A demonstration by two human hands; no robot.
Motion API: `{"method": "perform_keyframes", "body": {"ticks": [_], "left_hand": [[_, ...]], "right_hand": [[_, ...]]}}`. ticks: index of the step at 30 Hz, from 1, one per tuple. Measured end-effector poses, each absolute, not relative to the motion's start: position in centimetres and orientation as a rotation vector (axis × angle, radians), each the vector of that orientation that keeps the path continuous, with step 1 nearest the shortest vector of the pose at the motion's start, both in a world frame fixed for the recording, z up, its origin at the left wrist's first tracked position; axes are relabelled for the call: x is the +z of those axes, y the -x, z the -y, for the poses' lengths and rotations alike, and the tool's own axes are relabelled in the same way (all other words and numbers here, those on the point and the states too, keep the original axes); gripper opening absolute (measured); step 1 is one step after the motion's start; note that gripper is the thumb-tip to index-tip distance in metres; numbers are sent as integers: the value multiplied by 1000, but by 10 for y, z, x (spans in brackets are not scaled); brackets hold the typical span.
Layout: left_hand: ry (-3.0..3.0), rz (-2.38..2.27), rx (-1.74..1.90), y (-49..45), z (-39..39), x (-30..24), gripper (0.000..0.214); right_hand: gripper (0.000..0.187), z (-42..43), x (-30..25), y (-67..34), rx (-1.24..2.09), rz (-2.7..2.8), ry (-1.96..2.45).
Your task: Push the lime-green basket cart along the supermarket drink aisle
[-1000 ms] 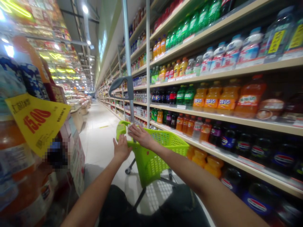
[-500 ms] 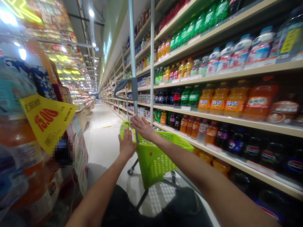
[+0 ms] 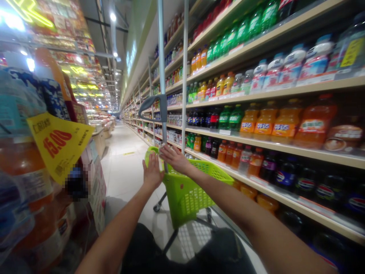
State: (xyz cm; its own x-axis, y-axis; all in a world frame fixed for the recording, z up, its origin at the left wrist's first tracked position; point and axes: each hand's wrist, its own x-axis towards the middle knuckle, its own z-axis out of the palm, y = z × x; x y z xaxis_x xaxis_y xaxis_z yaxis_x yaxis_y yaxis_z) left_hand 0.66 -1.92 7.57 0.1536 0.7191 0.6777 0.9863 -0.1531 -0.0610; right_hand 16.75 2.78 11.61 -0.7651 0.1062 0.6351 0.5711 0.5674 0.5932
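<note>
A bright green shopping cart point(image 3: 196, 190) stands in front of me, with openwork plastic sides and dark legs on wheels. My left hand point(image 3: 153, 171) lies with its fingers stretched flat against the raised green end panel point(image 3: 148, 153) of the cart. To its right, my right hand point(image 3: 176, 159) reaches across with fingers extended, close to a pale upright pole point(image 3: 161, 57). A small whitish patch shows at the right fingertips; what it is I cannot make out. Above both hands, a grey loop handle point(image 3: 151, 101) sits on the pole.
Shelves point(image 3: 285, 142) of bottled drinks line the right side and run far back. At the left stand stacked bottles point(image 3: 25, 163) with a yellow price tag point(image 3: 59, 142) sticking out. A pale tiled aisle point(image 3: 122, 140) stretches ahead.
My right hand has slid slightly down and right beside the pole. My left hand stays almost where it was on the green panel, and the view has shifted a little.
</note>
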Motion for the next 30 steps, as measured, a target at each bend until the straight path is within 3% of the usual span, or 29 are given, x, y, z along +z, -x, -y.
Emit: {"method": "perform_keyframes", "body": {"ticks": [4, 12, 23, 30], "left_hand": [[1932, 1636, -700, -8, 18, 76, 70], [1966, 1703, -646, 1, 18, 60, 71], [1963, 1669, -692, -14, 24, 96, 72], [1951, 1713, -697, -7, 27, 91, 70]], "right_hand": [[43, -30, 129, -164, -1129, 2193, 587], [44, -32, 94, -168, -1151, 2336, 463], [45, -41, 185, -155, -944, 2164, 580], [41, -35, 126, -158, -1048, 2264, 531]]}}
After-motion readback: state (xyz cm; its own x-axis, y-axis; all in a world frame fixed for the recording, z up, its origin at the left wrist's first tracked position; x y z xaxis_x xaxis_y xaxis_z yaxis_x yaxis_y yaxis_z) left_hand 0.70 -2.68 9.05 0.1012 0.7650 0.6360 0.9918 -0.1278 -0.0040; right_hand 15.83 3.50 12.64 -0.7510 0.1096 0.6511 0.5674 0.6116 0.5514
